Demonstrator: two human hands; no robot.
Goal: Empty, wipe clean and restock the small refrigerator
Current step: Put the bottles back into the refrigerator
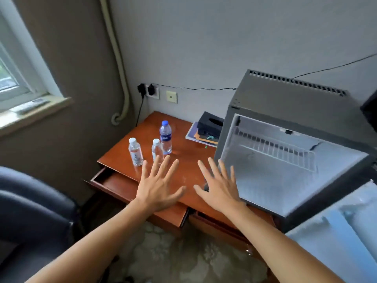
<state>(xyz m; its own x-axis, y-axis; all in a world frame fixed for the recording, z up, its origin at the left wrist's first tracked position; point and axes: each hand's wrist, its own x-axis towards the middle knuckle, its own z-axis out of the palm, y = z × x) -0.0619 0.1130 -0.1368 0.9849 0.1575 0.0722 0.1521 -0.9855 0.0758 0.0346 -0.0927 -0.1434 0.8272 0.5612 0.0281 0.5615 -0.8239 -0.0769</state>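
Note:
The small grey refrigerator [285, 103] stands on the right of a wooden desk [183, 152], its door [336, 231] swung open at lower right. Its white inside holds only a wire shelf [275, 148]. Three water bottles stand on the desk's left part: a taller blue-capped bottle [165, 137] and two smaller white-capped bottles [135, 152] [157, 149]. My left hand [159, 184] and my right hand [220, 186] hover palm-down over the desk's front, fingers spread, holding nothing. The right hand's fingertips overlap the refrigerator's front left edge.
A black tissue box [210, 124] sits on a stack of papers beside the refrigerator. Two desk drawers [114, 180] stand partly open. A dark chair [30, 211] is at the left. Plugs and a cable run along the wall behind.

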